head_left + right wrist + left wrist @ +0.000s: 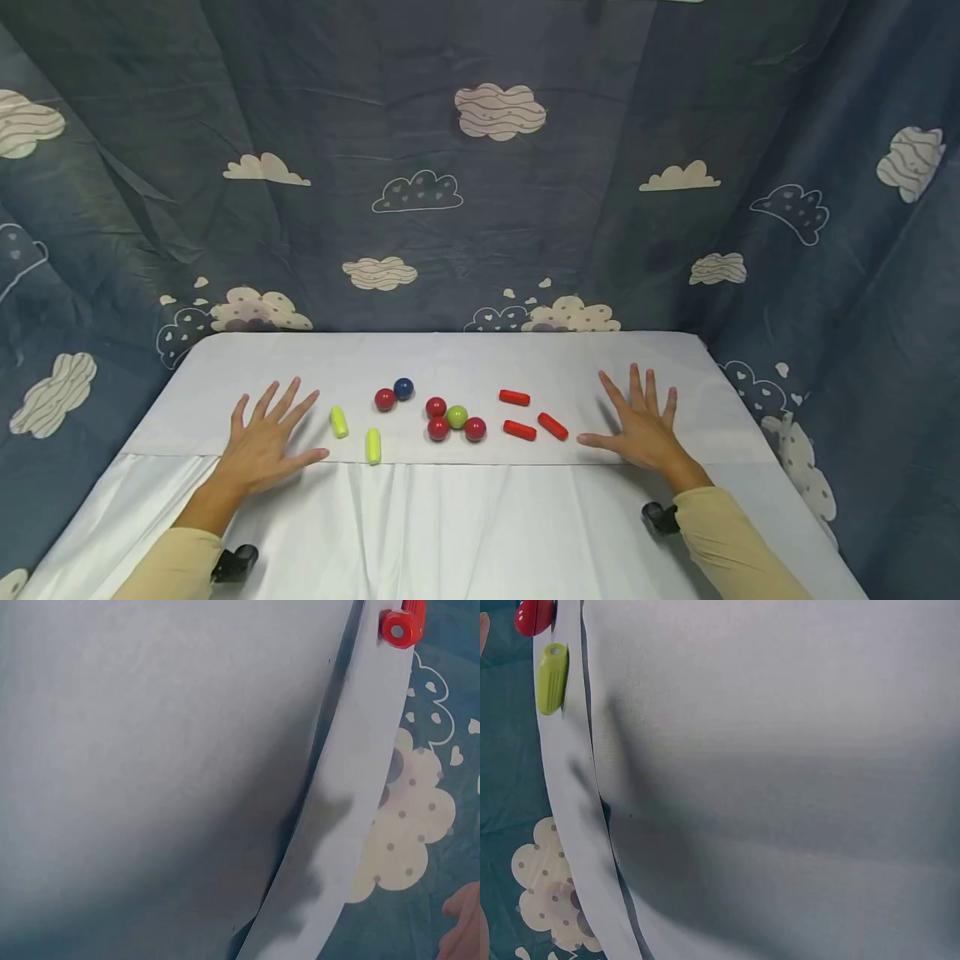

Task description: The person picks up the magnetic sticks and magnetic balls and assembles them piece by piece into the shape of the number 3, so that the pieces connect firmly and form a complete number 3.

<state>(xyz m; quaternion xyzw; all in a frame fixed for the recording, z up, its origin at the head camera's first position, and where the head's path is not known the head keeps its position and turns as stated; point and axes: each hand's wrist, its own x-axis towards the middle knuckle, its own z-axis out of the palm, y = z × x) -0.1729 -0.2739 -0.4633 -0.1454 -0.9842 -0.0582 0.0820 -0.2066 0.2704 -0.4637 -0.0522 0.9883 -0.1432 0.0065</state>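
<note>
Sticks (519,431) lie on both sides of the green ball (457,417): two yellow-green sticks (373,446) to its left and three red sticks (553,426) to its right. They look like hard plastic, so I guess they are light, stiff and not easy to break. Their sides are rounded, so a bump might roll them. I would pinch one across its middle; the grooves I see on a yellow-green one may help my grip. Balls look shinier, so I'd expect more slipping there and would hold one round its fattest part. Three red balls (438,429) crowd close to the green ball, and farther left of it a lone red ball (385,400) sits beside a blue ball (403,388). My left hand (258,450) is well left of the green ball, past the yellow-green sticks, and my right hand (641,429) is well right, past the red sticks. Both have fingers spread wide and hold nothing. Behind the green ball, past the white table (450,533), hangs a dark cloud curtain (322,225).
</note>
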